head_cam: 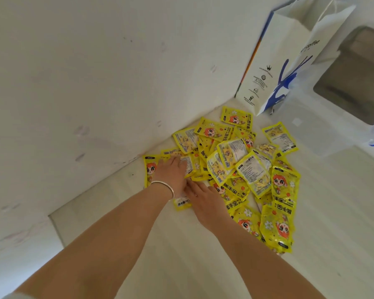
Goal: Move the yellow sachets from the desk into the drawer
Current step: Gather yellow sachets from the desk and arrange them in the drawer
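Sachets: a loose heap of yellow sachets (231, 169) lies on the white desk (181, 255), pushed up near the wall (84, 83). Many overlap; some lie printed side up with a red-haired cartoon figure, others show the pale label side.
Outliers: one sachet (236, 116) sits at the far edge of the heap close to the paper bag; another (280, 137) lies a little apart on the right side.
Left hand: the left hand (171, 171) rests palm down on the left end of the heap, fingers straight and flat over a sachet with its label side up. It presses rather than grips. A silver bangle (163, 186) sits on the wrist.
Right hand: the right hand (205, 201) lies just beside the left, its fingers reaching under the left wrist towards a sachet (181, 203) at the near edge of the heap. The fingertips are hidden there, so I cannot tell whether it grasps anything.
Arms: both forearms are bare and extend from the near edge of the view.
Paper bag: a white paper bag (289, 61) with blue print stands upright on the desk at the far corner, against the wall, apart from the heap.
Right of the desk: a grey recessed area (354, 83) is partly visible behind the bag; what it is cannot be told.
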